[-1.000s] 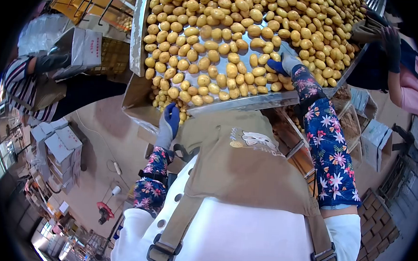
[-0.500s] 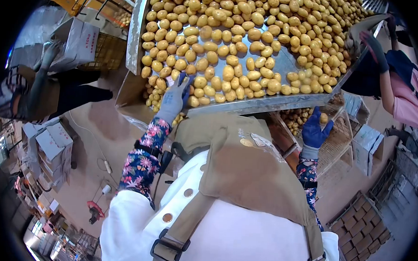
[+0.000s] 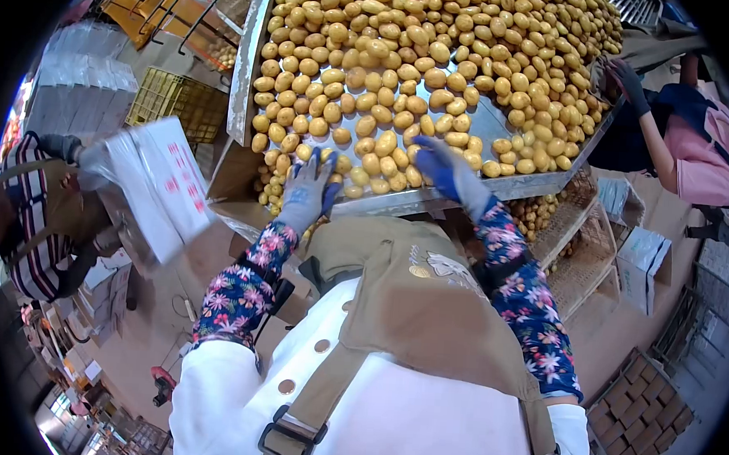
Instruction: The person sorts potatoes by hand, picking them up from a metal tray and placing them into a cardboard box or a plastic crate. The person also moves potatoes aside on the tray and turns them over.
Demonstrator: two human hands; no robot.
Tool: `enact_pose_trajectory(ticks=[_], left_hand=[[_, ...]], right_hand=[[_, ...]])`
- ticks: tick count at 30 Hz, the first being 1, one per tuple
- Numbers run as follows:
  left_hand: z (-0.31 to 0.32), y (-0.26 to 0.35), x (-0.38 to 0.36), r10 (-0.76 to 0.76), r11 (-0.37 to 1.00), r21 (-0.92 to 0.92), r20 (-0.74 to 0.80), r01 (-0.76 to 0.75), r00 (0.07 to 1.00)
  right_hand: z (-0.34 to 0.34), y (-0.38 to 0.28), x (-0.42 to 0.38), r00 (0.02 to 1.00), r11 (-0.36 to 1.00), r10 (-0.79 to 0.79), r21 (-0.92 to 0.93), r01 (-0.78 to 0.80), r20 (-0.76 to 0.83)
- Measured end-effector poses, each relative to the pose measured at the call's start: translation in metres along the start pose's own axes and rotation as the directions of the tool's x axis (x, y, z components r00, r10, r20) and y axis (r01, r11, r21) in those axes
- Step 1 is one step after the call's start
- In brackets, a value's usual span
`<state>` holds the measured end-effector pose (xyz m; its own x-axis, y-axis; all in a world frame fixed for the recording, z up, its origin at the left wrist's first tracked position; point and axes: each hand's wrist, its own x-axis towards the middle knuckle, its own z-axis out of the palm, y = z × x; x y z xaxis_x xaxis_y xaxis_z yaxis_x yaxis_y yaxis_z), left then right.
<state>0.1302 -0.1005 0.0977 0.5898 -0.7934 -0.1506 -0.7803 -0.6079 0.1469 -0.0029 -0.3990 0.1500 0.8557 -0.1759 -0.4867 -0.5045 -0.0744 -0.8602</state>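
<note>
A thick layer of small yellow potatoes (image 3: 440,42) covers a metal sorting table (image 3: 494,119) in front of me. My left hand (image 3: 304,193), in a grey and blue glove, lies on potatoes at the near left corner with its fingers spread. Beside it, more potatoes fill a cardboard box (image 3: 234,171) below the table's left edge. My right hand (image 3: 451,173), gloved in the same colours, reaches over the front rim, its fingertips among the potatoes. Motion blurs its fingers, and whether they hold a potato is hidden.
Under the front rim to the right stand plastic crates (image 3: 582,239) with potatoes. A person (image 3: 698,146) in pink works at the table's right side. On the left, another person (image 3: 43,219) carries a white carton (image 3: 161,184). A yellow crate (image 3: 173,106) stands behind it.
My right hand has come up from the crates below, where it held a potato, onto the table. My left hand stays at the left corner. The person on the left now carries a carton closer.
</note>
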Motion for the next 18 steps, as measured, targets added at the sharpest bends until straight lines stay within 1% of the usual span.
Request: enact_pose_trajectory(ticks=[1, 2, 3, 4, 5, 6, 7, 8, 9, 10, 11, 13, 14, 15, 16, 17, 18], left_hand=[[0.007, -0.008, -0.009, 0.000, 0.997, 0.074, -0.115, 0.008, 0.993], [0.006, -0.012, -0.017, -0.012, 0.999, 0.044, -0.126, 0.017, 0.992], [0.003, -0.014, -0.020, -0.015, 0.999, 0.045, -0.131, 0.021, 0.991], [-0.002, -0.014, -0.022, -0.080, 0.997, -0.026, -0.115, 0.078, 0.990], [-0.004, -0.015, -0.021, -0.139, 0.987, -0.097, -0.094, 0.130, 0.986], [-0.022, -0.011, -0.011, -0.085, 0.994, -0.087, -0.201, 0.069, 0.976], [-0.031, -0.008, 0.003, -0.103, 0.992, -0.103, -0.253, 0.079, 0.962], [-0.030, -0.009, 0.023, -0.101, 0.978, -0.206, -0.296, 0.040, 0.950], [-0.027, -0.013, 0.044, -0.104, 0.953, -0.304, -0.338, -0.004, 0.936], [-0.032, -0.005, 0.063, -0.137, 0.954, -0.298, -0.314, 0.040, 0.939], [-0.036, 0.005, 0.082, -0.170, 0.954, -0.288, -0.294, 0.082, 0.941], [-0.035, 0.017, 0.107, -0.135, 0.957, -0.280, -0.194, 0.077, 0.972], [-0.038, 0.023, 0.107, -0.143, 0.975, -0.172, -0.010, 0.139, 0.990], [-0.035, 0.023, 0.099, -0.136, 0.976, -0.173, -0.003, 0.133, 0.991], [-0.032, 0.020, 0.087, -0.074, 0.994, -0.085, -0.029, 0.071, 0.997], [-0.026, 0.014, 0.077, -0.009, 1.000, 0.003, -0.050, 0.010, 0.999], [-0.008, 0.001, 0.067, 0.000, 1.000, -0.018, -0.062, -0.001, 0.998]], right_hand=[[-0.017, 0.015, 0.002, 0.993, 0.997, -0.001, 0.081, 0.010, -0.115], [-0.039, 0.019, -0.006, 0.950, 0.903, -0.154, -0.429, 0.025, -0.270], [-0.055, 0.020, -0.017, 0.875, 0.573, -0.362, -0.817, -0.064, -0.322], [-0.054, 0.025, -0.031, 0.907, 0.339, -0.179, -0.889, -0.308, -0.382], [-0.045, 0.032, -0.039, 0.905, 0.337, -0.180, -0.888, -0.312, -0.386], [-0.032, 0.037, -0.044, 0.953, 0.333, -0.115, -0.915, -0.227, -0.279], [-0.021, 0.029, -0.045, 0.986, 0.332, -0.046, -0.933, -0.139, -0.163], [-0.014, 0.020, -0.038, 0.996, 0.606, 0.090, -0.793, -0.065, -0.013], [0.001, 0.003, -0.028, 0.971, 0.826, 0.170, -0.561, -0.048, 0.166], [0.028, 0.012, -0.012, 0.983, 0.851, -0.005, -0.515, 0.100, 0.183], [0.053, 0.022, 0.004, 0.964, 0.848, -0.184, -0.466, 0.254, 0.190], [0.064, -0.003, 0.024, 0.907, 0.864, -0.242, -0.348, 0.364, 0.346], [0.063, 0.017, 0.038, 0.846, 0.853, -0.447, -0.147, 0.501, 0.290], [0.053, 0.013, 0.036, 0.851, 0.858, -0.442, -0.146, 0.493, 0.284], [0.032, 0.003, 0.028, 0.895, 0.860, -0.428, -0.248, 0.446, 0.127], [0.011, 0.001, 0.020, 0.910, 0.860, -0.414, -0.342, 0.379, -0.033], [-0.015, 0.014, 0.010, 0.921, 0.712, -0.388, -0.647, 0.273, -0.038]])
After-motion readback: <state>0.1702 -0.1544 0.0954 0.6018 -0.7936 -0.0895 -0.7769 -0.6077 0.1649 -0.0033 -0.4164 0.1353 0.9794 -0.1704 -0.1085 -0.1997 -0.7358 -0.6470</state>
